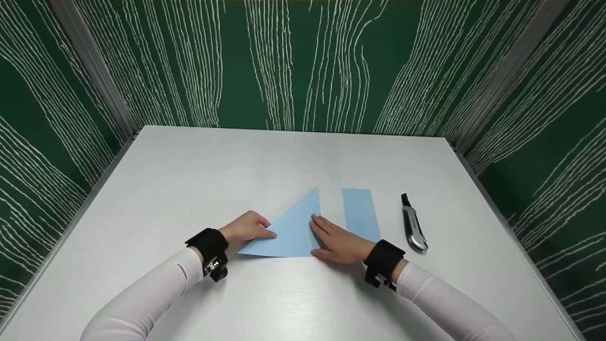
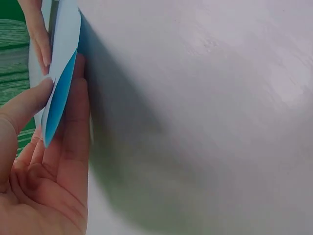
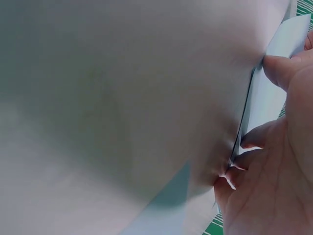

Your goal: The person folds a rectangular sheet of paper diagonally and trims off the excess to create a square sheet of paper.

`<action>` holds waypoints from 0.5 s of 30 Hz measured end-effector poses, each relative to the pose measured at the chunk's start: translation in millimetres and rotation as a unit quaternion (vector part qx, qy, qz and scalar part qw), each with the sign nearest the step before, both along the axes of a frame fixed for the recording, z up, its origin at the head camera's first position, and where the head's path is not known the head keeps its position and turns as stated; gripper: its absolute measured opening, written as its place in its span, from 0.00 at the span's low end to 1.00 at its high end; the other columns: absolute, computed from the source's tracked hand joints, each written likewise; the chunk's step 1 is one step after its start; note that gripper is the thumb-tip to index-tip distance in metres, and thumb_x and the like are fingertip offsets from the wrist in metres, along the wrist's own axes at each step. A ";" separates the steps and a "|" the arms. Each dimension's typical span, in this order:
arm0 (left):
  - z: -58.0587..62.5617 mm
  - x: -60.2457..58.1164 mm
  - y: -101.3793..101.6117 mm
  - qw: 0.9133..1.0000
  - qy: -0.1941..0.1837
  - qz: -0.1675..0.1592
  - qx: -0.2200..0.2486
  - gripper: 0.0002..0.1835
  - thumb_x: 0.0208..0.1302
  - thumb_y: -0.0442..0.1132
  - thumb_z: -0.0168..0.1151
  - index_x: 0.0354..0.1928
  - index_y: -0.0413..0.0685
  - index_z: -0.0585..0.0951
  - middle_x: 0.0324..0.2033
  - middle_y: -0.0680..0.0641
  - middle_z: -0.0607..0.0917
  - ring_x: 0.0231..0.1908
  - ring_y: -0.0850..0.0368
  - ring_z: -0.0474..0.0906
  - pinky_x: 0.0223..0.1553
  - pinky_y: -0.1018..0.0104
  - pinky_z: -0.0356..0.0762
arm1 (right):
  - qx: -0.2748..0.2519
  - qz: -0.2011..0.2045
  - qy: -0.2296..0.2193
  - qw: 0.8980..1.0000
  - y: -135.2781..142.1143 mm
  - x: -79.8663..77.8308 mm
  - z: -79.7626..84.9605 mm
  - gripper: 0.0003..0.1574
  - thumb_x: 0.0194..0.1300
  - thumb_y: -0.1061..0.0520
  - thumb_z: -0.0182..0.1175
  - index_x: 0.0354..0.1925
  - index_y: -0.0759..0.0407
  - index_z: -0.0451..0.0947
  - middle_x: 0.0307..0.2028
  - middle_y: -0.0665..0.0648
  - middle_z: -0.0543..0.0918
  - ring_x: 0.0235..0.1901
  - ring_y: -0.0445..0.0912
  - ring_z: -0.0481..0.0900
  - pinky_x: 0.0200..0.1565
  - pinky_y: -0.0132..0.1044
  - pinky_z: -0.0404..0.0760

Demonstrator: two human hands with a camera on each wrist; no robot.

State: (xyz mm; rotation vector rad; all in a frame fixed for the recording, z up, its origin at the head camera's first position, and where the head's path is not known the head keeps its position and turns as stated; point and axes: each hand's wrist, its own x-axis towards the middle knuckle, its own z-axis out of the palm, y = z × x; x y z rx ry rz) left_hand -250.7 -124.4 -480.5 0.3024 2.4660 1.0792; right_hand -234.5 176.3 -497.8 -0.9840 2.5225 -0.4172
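Note:
A light blue sheet of paper (image 1: 296, 232), folded into a triangle, lies on the white table. My left hand (image 1: 246, 226) pinches its left corner, thumb on top and fingers underneath. In the left wrist view, the folded layers of the paper (image 2: 63, 44) gape slightly apart near the thumb. Along the triangle's right edge rests my right hand (image 1: 341, 242), fingers extended and fingertips on the paper. The right wrist view shows the right hand's thumb and fingertips (image 3: 252, 137) touching along the paper's edge.
Just right of the triangle lies a blue paper strip (image 1: 360, 213), its lower end partly behind the right hand. Farther right is a grey and black utility knife (image 1: 414, 225). Green panels with white wavy lines (image 1: 331, 66) stand around the table (image 1: 227, 156).

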 end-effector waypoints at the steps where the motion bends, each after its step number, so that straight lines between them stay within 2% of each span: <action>1: 0.1 0.1 0.0 1.000 0.000 0.001 0.002 0.21 0.63 0.43 0.71 0.50 0.32 0.86 0.41 0.47 0.85 0.37 0.61 0.71 0.40 0.74 0.70 | -0.005 -0.004 -0.003 1.000 0.0 -0.6 0.2 0.50 0.81 0.39 0.46 0.82 0.66 0.39 0.83 0.66 0.39 0.83 0.61 0.38 0.80 0.58 0.52; 3: 0.1 0.0 -0.1 1.000 -0.003 0.001 0.007 0.19 0.63 0.42 0.71 0.47 0.31 0.87 0.32 0.51 0.79 0.33 0.61 0.67 0.35 0.74 0.65 | -0.016 -0.017 -0.009 1.000 -0.1 -2.0 1.1 0.51 0.81 0.39 0.46 0.82 0.66 0.38 0.83 0.66 0.38 0.83 0.61 0.38 0.80 0.59 0.52; 5: 0.2 0.4 -0.4 1.000 -0.005 0.005 0.012 0.18 0.63 0.42 0.71 0.46 0.32 0.87 0.29 0.55 0.75 0.31 0.62 0.66 0.34 0.74 0.64 | -0.024 -0.035 -0.010 0.999 0.3 -4.2 2.6 0.51 0.82 0.39 0.45 0.82 0.66 0.37 0.83 0.66 0.38 0.83 0.61 0.38 0.81 0.58 0.51; 10: 0.2 1.0 -0.5 1.000 -0.008 0.017 0.024 0.18 0.63 0.42 0.71 0.45 0.32 0.87 0.29 0.56 0.75 0.32 0.62 0.66 0.34 0.74 0.65 | -0.058 -0.088 -0.008 0.994 2.9 -12.2 7.2 0.48 0.83 0.41 0.42 0.81 0.68 0.37 0.82 0.69 0.39 0.83 0.63 0.39 0.81 0.59 0.49; 15: -1.4 1.4 -0.4 0.999 -0.016 0.027 0.031 0.16 0.63 0.41 0.72 0.43 0.33 0.86 0.28 0.56 0.74 0.32 0.62 0.66 0.34 0.74 0.64 | -0.108 -0.120 -0.037 0.986 4.2 -17.9 10.1 0.44 0.85 0.45 0.40 0.81 0.68 0.37 0.82 0.71 0.41 0.83 0.64 0.40 0.80 0.61 0.48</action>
